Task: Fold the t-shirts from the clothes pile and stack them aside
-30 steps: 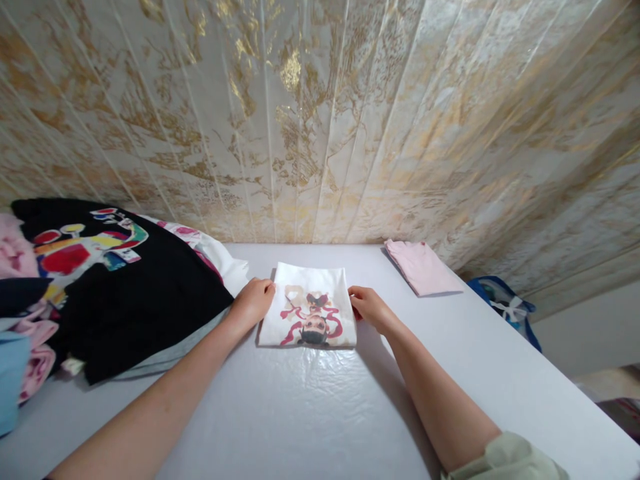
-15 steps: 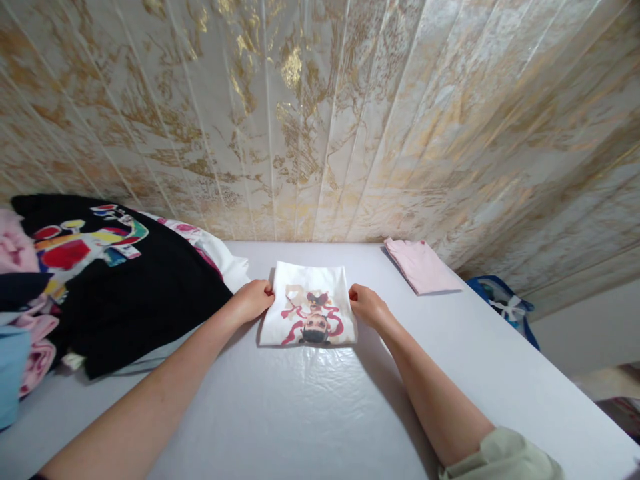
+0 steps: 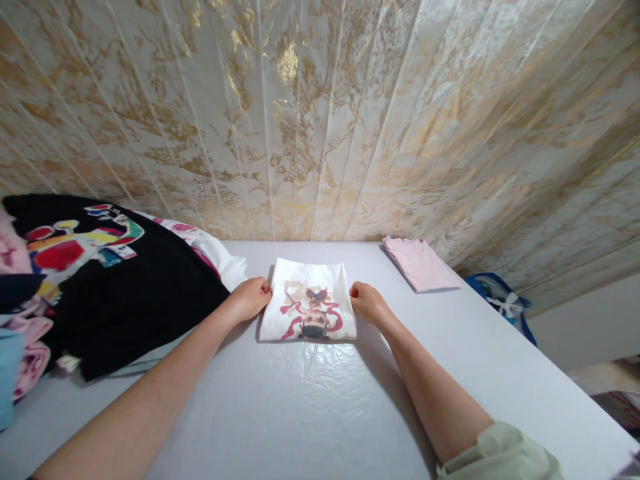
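A white T-shirt, folded into a small rectangle, lies at the middle of the table with its printed cartoon figure upside down to me. At its left edge is my left hand, fingers closed in a pinch on the cloth. My right hand pinches the opposite edge in the same way. The fingertips of both hands are partly hidden by the knuckles.
To the left, a black printed T-shirt lies over a heap of clothes with pink and light blue pieces. A folded pink garment rests at the back right of the white table. A blue bag stands beyond the right edge.
Both hands stay at the sides of the folded white T-shirt, which lies nearly as before. The whole view has shifted very slightly.
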Available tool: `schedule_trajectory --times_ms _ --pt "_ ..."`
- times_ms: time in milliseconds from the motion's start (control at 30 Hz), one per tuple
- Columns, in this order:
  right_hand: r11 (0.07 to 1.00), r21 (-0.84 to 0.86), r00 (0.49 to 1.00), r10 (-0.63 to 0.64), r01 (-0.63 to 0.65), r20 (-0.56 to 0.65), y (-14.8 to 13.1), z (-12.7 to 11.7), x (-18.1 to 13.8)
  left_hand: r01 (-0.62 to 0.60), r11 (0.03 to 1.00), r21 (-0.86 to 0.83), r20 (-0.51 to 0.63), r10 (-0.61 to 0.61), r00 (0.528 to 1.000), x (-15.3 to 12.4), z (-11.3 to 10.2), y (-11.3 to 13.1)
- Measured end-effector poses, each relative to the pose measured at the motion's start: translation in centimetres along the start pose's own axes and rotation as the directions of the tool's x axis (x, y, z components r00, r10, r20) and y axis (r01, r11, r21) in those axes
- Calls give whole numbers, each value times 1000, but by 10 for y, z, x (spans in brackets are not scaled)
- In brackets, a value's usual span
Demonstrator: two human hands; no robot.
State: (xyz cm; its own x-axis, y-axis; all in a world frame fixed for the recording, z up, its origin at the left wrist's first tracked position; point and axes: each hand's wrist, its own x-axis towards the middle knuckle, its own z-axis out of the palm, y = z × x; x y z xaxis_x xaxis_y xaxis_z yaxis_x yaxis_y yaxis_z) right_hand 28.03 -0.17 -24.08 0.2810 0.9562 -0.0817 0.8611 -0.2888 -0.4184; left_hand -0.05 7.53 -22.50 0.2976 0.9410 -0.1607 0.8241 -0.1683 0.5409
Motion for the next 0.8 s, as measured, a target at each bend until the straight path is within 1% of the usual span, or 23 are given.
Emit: schedule_trajectory --times_ms 100,167,267,333,367,433,533,633,800 --pt "999 26 1000 -22 22 -22 2 0 1 28 1000 -10 7 -27 1000 -2 0 2" --pt "996 77 999 -38 39 -12 3 -2 0 56 996 -62 23 -55 998 -1 2 1" --pt "990 137 998 -36 28 54 4 -8 -1 88 979 -185 58 -78 995 1 5 -3" --pt "991 131 991 -47 30 125 5 -11 -3 97 971 -219 83 -81 993 2 6 -5" --pt "992 120 986 -60 41 154 5 -12 -3 94 974 -206 90 -76 993 2 5 -5" --pt "993 101 980 -84 66 183 7 -13 -3 60 990 -125 87 -49 995 2 3 -5" --pt "990 110 979 -103 84 175 9 -11 -2 -21 1000 0 66 21 998 1 -1 -3" --pt "987 135 979 -107 84 173 8 -9 -2 -33 999 9 61 33 998 1 -2 -4" --pt "996 65 985 -66 56 159 2 -11 -4 -28 999 21 50 27 998 1 0 -6"
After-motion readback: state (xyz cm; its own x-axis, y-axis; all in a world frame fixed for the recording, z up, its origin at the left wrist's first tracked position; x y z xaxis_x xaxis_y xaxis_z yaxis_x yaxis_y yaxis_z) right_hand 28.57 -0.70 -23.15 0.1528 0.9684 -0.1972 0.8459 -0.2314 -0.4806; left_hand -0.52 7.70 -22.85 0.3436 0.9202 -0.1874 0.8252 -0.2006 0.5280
